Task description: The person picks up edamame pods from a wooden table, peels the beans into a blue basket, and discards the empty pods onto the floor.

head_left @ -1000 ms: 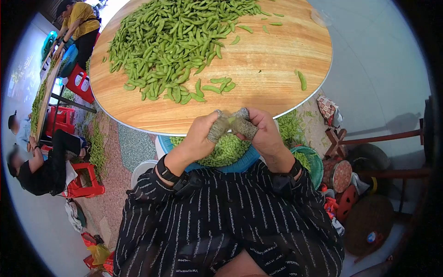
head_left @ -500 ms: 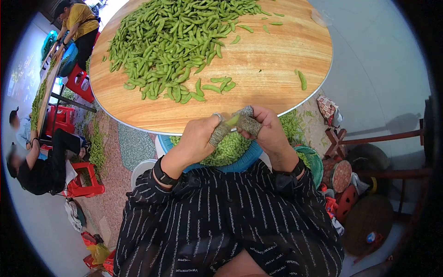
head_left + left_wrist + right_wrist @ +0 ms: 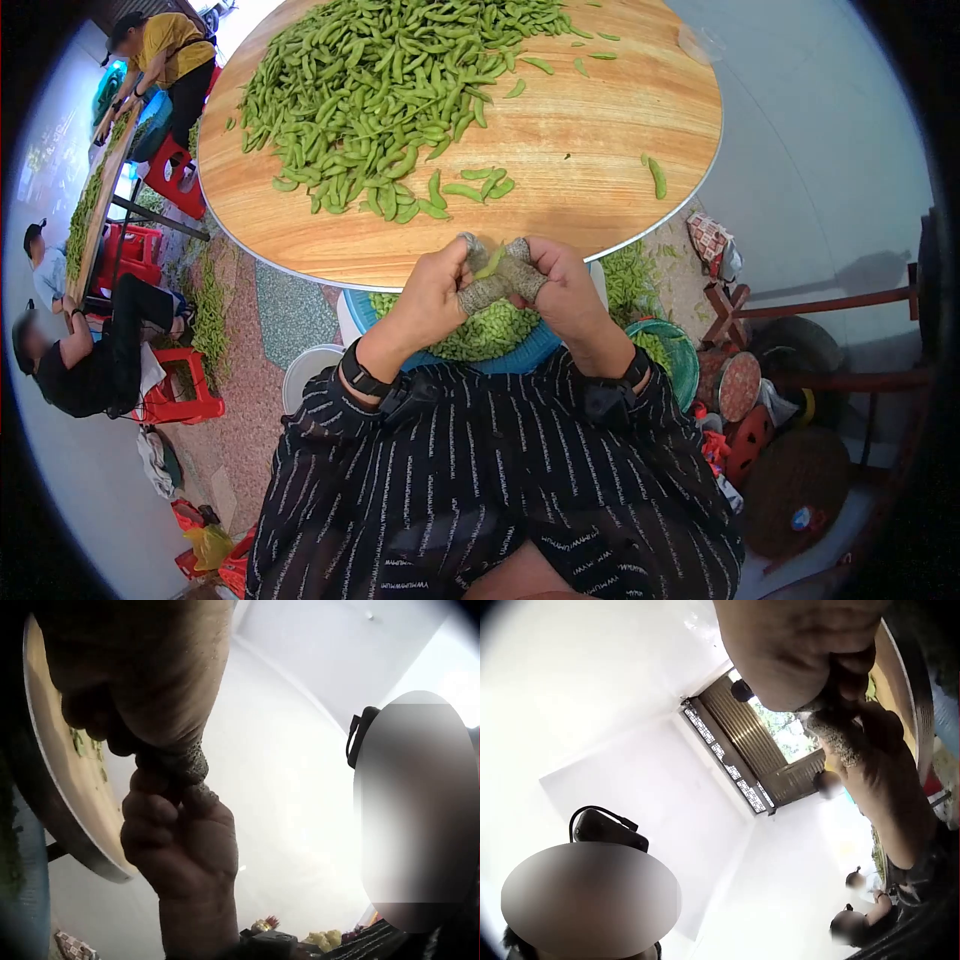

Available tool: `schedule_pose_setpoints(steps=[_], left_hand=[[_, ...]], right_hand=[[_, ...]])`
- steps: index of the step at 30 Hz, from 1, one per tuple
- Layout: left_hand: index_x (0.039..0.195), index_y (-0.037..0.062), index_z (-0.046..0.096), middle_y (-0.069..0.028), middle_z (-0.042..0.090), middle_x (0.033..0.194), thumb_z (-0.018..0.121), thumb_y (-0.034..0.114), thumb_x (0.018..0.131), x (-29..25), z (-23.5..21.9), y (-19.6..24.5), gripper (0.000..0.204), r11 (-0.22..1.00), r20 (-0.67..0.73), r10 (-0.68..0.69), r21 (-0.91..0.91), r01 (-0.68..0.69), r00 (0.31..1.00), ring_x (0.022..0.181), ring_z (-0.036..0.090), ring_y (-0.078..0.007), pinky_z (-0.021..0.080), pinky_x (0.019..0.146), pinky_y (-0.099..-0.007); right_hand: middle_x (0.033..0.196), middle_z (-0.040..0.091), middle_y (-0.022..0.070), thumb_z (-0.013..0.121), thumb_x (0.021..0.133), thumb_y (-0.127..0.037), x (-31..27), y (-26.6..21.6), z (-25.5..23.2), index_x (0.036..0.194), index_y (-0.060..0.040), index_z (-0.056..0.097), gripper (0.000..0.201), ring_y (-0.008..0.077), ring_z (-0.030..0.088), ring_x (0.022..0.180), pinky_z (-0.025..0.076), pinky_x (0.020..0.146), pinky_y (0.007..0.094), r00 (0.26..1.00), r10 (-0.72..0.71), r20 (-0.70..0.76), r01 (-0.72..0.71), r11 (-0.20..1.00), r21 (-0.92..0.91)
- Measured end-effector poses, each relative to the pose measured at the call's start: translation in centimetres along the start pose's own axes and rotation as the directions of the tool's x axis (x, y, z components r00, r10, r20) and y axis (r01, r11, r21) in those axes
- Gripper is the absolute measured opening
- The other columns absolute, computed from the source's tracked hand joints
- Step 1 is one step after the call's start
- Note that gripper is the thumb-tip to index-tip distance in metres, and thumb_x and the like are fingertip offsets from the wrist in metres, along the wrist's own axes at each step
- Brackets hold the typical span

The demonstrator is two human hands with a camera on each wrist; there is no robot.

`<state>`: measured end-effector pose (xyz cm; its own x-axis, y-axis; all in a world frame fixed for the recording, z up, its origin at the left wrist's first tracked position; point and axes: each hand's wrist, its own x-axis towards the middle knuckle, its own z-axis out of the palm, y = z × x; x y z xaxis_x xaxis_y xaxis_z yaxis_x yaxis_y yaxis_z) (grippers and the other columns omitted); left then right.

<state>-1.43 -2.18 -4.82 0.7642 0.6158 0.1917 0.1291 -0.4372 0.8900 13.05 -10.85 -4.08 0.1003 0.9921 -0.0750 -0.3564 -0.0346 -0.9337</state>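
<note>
left hand (image 3: 432,290) and right hand (image 3: 572,292), fingers curled nearly closed, pinch 1 pod (image 3: 491,262); basin (image 3: 541,346) at 6 o'clock.

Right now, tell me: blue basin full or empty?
Basin looks full: beans spread nearly to its visible rim; exact depth unclear.

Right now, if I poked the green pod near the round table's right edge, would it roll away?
The pod would probably slide more than roll, being long and slightly curved. It's likely light too, being small and slim.
</note>
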Motion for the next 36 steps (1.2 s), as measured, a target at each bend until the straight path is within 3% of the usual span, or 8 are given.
schedule_pose_setpoints(steps=[6, 8, 12, 17, 20, 23, 29, 36], left_hand=[[0.079, 0.0038, 0.045, 0.0031, 0.042, 0.061, 0.051, 0.021, 0.085, -0.1, 0.0, -0.4, 0.019, 0.865, 0.094, -0.106, -0.482, 0.138, 0.99, 0.052, 0.038, -0.0057, 0.032, 0.048, -0.0198], [0.08, 0.0047, 0.046, 0.0025, 0.043, 0.061, 0.05, 0.02, 0.085, -0.3, -0.4, -0.8, 0.017, 0.607, 0.265, -0.258, -0.703, 0.37, 0.929, 0.051, 0.038, -0.0057, 0.032, 0.047, -0.0186], [0.08, 0.0047, 0.046, 0.0013, 0.044, 0.062, 0.049, 0.02, 0.086, -0.6, -0.8, -0.2, 0.016, 0.669, 0.304, -0.232, -0.639, 0.379, 0.924, 0.049, 0.038, -0.0053, 0.031, 0.045, -0.0185], [0.089, 0.0038, 0.049, 0.0002, 0.046, 0.065, 0.041, 0.006, 0.084, -0.9, -0.4, -0.5, 0.01, 0.959, 0.091, -0.086, -0.264, 0.107, 0.992, 0.057, 0.04, -0.0057, 0.033, 0.05, -0.0189], [0.088, 0.0046, 0.049, 0.0016, 0.048, 0.068, 0.043, 0.009, 0.084, -1.0, -0.5, -0.6, 0.008, 0.836, 0.178, -0.247, -0.458, 0.302, 0.953, 0.057, 0.041, -0.0056, 0.033, 0.051, -0.0183], [0.088, 0.0047, 0.049, 0.0014, 0.049, 0.071, 0.045, 0.01, 0.084, -1.1, -0.8, -0.1, 0.008, 0.797, 0.2, -0.308, -0.479, 0.367, 0.93, 0.057, 0.041, -0.0049, 0.034, 0.052, -0.0182], [0.087, 0.0038, 0.049, 0.0013, 0.05, 0.072, 0.053, 0.01, 0.081, -1.3, -0.7, -0.8, 0.009, 0.916, 0.061, -0.135, -0.374, 0.148, 0.989, 0.062, 0.047, -0.0057, 0.038, 0.053, -0.0197], [0.087, 0.0016, 0.049, 0.0013, 0.05, 0.071, 0.053, 0.004, 0.08, -1.6, -0.5, -0.9, 0.008, 0.951, 0.115, -0.18, -0.233, 0.203, 0.977, 0.064, 0.047, -0.0055, 0.039, 0.056, -0.0194]], right_hand=[[0.065, 0.049, -0.0039, 0.05, 0.08, -0.005, 0.4, 0.6, -0.7, 0.078, -0.0026, 0.053, 0.005, 0.0037, 0.044, 0.058, 0.035, 0.05, 0.0189, 0.986, -0.113, 0.123, 0.132, 0.978, -0.161], [0.067, 0.049, -0.0047, 0.049, 0.08, -0.005, 0.5, 0.5, -0.6, 0.078, -0.003, 0.053, 0.005, 0.003, 0.043, 0.06, 0.034, 0.051, 0.0187, 0.986, -0.064, 0.154, 0.083, 0.989, -0.126], [0.066, 0.05, -0.001, 0.052, 0.077, -0.003, 0.5, 0.4, -0.7, 0.079, -0.0023, 0.052, 0.002, 0.006, 0.044, 0.059, 0.036, 0.052, 0.0212, 0.991, -0.019, 0.133, 0.048, 0.976, -0.214], [0.068, 0.052, 0.0149, 0.054, 0.066, -0.003, 0.0, -0.5, 0.2, 0.079, 0.0, 0.051, 0.014, 0.0265, 0.051, 0.058, 0.039, 0.053, 0.0306, 0.907, -0.332, 0.259, 0.39, 0.432, -0.813], [0.069, 0.054, 0.0167, 0.052, 0.065, -0.003, 0.0, -0.6, 0.8, 0.077, 0.0004, 0.051, 0.012, 0.0309, 0.052, 0.06, 0.039, 0.053, 0.0313, 0.885, -0.338, 0.321, 0.432, 0.337, -0.836], [0.065, 0.054, 0.0158, 0.051, 0.065, -0.002, 0.5, 0.5, 0.4, 0.076, 0.0015, 0.052, 0.012, 0.0276, 0.05, 0.055, 0.039, 0.053, 0.0305, 0.971, -0.204, 0.122, 0.237, 0.771, -0.591], [0.059, 0.049, 0.0129, 0.048, 0.064, 0.0, 0.1, -0.2, 1.1, 0.077, 0.0022, 0.052, 0.013, 0.0115, 0.042, 0.055, 0.038, 0.052, 0.0275, 0.981, -0.156, 0.116, 0.194, 0.827, -0.528], [0.06, 0.048, 0.0139, 0.048, 0.063, 0.0, 0.0, 1.2, -0.2, 0.078, 0.0012, 0.052, 0.015, 0.0173, 0.043, 0.052, 0.037, 0.051, 0.0295, 0.977, -0.158, 0.142, 0.209, 0.83, -0.518]])
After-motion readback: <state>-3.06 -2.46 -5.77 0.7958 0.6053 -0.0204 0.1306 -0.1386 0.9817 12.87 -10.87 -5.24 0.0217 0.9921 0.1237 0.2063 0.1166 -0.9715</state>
